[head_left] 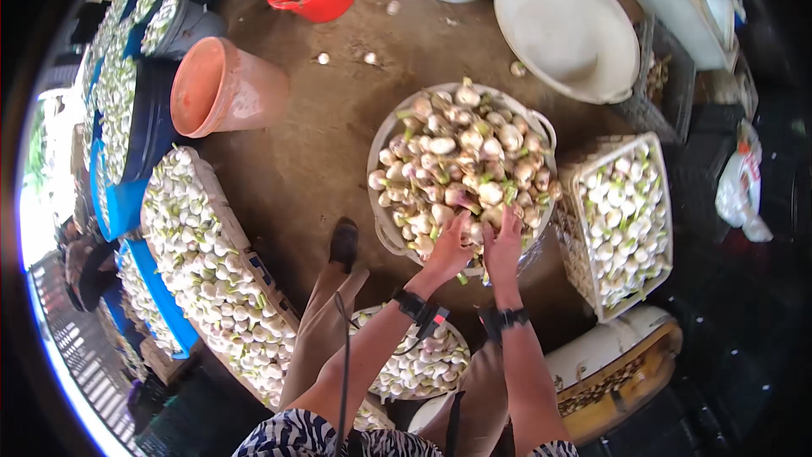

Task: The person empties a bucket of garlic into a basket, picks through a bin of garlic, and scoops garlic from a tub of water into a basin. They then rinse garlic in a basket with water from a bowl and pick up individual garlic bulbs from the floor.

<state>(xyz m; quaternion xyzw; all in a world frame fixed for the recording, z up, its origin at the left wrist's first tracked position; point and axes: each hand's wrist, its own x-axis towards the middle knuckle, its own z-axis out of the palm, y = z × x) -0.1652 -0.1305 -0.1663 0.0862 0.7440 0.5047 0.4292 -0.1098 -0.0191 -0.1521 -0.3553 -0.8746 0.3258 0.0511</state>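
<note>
A large white basin (388, 228) holds a high heap of garlic bulbs (452, 148), some with short green stems and purplish or brown skins. My left hand (449, 252) reaches into the near side of the heap, fingers curled on a garlic bulb that they mostly cover. Close beside it, my right hand (502, 247) is also bent around a garlic bulb among the others. Little of either held bulb shows under the fingers. Below my forearms stands a round tub of cleaner white garlic bulbs (427, 361), partly covered by my left arm.
A rectangular basket (667, 237) of white garlic stands right of the basin. An empty white tub (562, 25), an orange bucket (241, 93) and a red bucket (334, 2) lie beyond. Long containers of garlic (199, 245) line the left. My shoe (343, 244) is near the basin.
</note>
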